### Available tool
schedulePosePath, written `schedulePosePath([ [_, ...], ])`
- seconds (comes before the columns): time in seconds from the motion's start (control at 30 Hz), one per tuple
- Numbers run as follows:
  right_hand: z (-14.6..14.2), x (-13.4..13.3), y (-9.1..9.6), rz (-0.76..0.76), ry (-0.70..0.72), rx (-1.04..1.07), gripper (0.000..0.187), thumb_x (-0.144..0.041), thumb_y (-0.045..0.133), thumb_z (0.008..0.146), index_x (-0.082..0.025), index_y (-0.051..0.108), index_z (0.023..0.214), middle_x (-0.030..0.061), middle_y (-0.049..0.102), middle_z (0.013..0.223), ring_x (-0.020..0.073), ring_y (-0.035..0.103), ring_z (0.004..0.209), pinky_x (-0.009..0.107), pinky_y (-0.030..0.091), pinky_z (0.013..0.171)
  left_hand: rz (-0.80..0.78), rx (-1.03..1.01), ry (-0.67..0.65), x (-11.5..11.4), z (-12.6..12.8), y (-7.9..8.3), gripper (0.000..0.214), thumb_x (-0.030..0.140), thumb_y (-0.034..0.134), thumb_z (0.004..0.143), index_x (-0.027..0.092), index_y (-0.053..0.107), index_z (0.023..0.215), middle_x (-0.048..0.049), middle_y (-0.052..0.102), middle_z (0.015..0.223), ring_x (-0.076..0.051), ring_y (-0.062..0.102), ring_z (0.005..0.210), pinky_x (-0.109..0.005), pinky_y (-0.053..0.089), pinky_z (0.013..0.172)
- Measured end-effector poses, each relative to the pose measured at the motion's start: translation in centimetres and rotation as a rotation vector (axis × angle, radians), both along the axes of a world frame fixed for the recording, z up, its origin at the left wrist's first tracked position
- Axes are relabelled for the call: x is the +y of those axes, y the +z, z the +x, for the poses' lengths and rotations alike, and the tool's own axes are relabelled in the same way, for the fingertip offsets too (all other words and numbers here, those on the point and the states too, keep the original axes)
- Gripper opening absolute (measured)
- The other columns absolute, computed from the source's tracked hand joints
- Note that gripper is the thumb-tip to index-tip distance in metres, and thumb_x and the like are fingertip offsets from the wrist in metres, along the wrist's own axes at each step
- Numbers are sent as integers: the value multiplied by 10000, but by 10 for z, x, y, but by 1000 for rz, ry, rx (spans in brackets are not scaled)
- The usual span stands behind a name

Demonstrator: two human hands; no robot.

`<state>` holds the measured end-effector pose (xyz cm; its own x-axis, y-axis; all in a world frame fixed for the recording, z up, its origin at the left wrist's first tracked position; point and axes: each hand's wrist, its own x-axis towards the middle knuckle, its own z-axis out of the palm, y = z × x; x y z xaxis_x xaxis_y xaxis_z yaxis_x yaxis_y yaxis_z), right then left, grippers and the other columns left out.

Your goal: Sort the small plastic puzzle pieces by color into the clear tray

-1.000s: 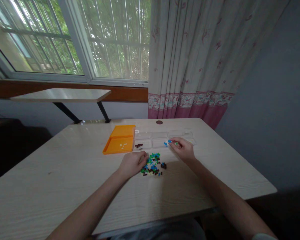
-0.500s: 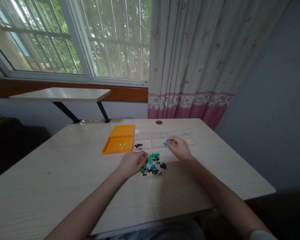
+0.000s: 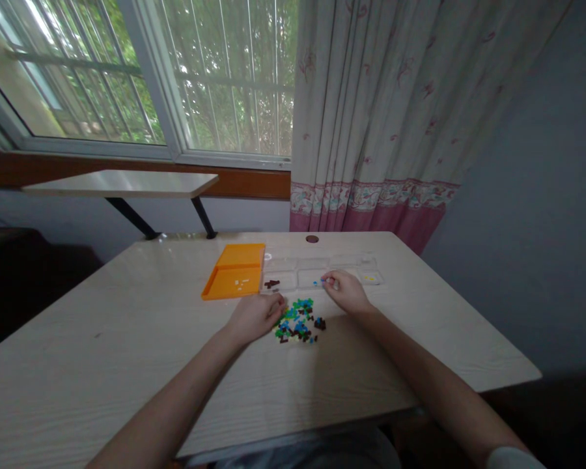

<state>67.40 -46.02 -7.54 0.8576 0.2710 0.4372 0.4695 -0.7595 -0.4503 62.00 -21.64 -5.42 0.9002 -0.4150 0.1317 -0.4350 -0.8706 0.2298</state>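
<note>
My right hand (image 3: 346, 290) is over the clear compartment tray (image 3: 297, 279), thumb and finger pinched on a small blue toy brick (image 3: 323, 281). Just left of the fingertips, another small blue piece (image 3: 315, 283) lies in the same front compartment. My left hand (image 3: 256, 317) rests on the table at the left edge of a loose pile of tiny bricks (image 3: 299, 324) in green, blue, dark brown and pale colours. Its fingers are curled together; whether they hold a piece is hidden.
An open orange case (image 3: 234, 280) with several pale bricks stands left of the tray. Dark brown bricks (image 3: 272, 284) lie in the tray's left compartment, yellow ones (image 3: 370, 278) in the right. A raised shelf (image 3: 122, 184) stands at the table's back left.
My right hand has lowered slightly in the tray compartment. Fewer blue pieces show at its fingertips, and one lies apart in the compartment. My left hand stays beside the pile.
</note>
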Motion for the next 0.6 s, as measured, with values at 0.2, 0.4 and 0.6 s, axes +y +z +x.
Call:
schedulePosePath([
  [0.2,-17,8,-5,-115,272,102,214,-233,516,773,-224,629,955,26,639,893,146,573,822,255,425,772,-60,34,-36,-1,1,-5,317,369,351,846,208,589,978,-62,659,854,-188,602,784,-256,411,672],
  [0.4,-23,14,-4,-225,295,166,314,-231,475,801,-265,570,1098,29,613,998,167,550,923,274,415,817,-66,-22,-83,-7,4,-11,355,337,284,879,202,523,1105,-73,586,998,-186,546,924,-280,412,789],
  [0.6,-24,13,-3,-233,351,126,271,-240,511,798,-269,594,1055,31,579,976,153,540,896,260,422,801,-44,-76,-195,-12,7,-18,353,293,307,877,194,493,1160,-81,516,926,-186,496,893,-294,396,791],
])
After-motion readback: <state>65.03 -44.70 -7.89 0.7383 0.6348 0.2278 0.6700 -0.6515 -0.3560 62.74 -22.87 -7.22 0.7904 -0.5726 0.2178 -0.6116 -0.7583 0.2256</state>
